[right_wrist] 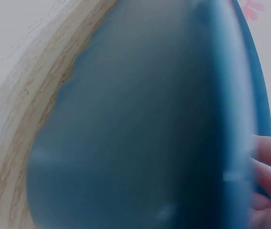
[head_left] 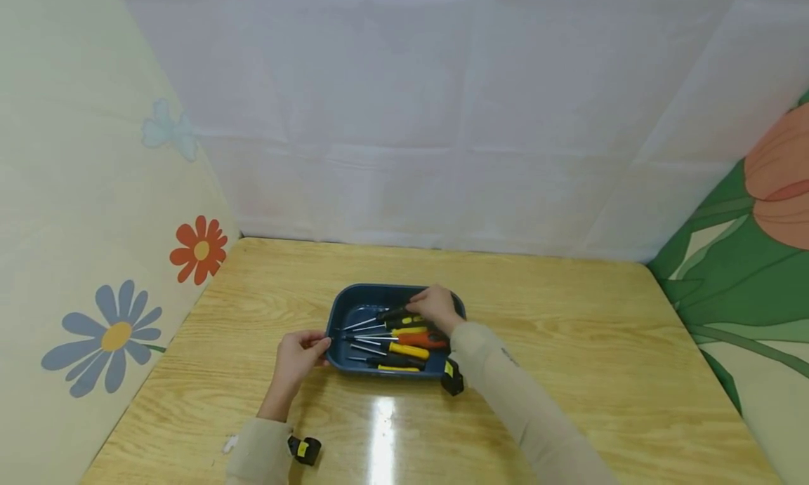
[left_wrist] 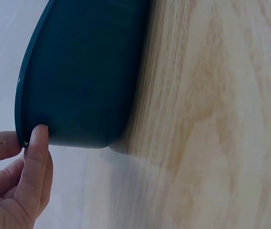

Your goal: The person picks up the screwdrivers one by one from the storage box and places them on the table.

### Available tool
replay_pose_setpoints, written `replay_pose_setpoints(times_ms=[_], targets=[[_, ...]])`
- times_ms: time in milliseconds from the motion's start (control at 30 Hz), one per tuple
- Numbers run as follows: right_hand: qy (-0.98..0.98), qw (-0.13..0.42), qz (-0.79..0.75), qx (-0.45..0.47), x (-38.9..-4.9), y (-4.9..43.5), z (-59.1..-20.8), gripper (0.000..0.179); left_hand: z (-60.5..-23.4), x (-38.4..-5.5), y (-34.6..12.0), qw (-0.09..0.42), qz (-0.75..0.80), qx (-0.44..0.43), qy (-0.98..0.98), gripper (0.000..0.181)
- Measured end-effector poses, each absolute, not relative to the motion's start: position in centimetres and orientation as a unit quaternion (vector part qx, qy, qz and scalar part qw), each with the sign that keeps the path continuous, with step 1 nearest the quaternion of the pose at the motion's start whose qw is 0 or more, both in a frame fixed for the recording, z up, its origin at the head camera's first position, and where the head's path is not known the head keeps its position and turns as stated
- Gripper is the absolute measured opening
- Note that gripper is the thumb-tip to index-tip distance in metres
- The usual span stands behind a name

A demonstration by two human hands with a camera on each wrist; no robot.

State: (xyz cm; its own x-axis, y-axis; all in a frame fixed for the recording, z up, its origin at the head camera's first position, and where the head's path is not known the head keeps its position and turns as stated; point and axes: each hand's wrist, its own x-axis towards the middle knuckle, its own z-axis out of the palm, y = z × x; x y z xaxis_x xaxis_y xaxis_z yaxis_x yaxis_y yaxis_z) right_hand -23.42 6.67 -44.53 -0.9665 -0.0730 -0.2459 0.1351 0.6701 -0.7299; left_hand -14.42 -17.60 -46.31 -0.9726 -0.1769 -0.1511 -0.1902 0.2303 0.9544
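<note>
"Head view: what is listed between your hands?"

"Item one: a dark blue, round-cornered rectangular tray, on the pale wood-grain counter, long axis left to right. Item two, inside it: a bunch of screwdrivers with metal shafts and yellow, black and orange-red handles."

"How do they lie from you?"

"Handles toward my right hand, the nearer one to them; shaft tips toward my left hand. Nearest my right fingertips: a slim black-handled screwdriver toward the far wall, its shaft pointing left and slanting slightly toward me."

"And the pose and state of each hand?"

"Left: clamped on the tray's left-end rim, thumb and fingers on opposite sides of the wall. Right: reached over the right end from the near side, back of the hand upward, forearm in a beige sleeve, fingertips at the black handle. Whether they close on it I cannot tell; the right wrist view has the tray partly hiding them."
</note>
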Motion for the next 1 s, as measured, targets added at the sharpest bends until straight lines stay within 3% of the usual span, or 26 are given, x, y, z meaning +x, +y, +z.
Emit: replay_pose_setpoints(times_ms=[433, 1000], targets=[[0.9, 0.102, -0.422, 0.037, -23.54, 6.33, -44.67, 0.021, -46.14, -14.23, -17.42, -0.002, 0.61, -0.116, 0.784, 0.017], [0.896, 0.098, -0.431, -0.029, -23.12, 6.39, -44.54, 0.019, -46.14, -14.27, -17.41, -0.01, 0.606, -0.113, 0.787, 0.018]])
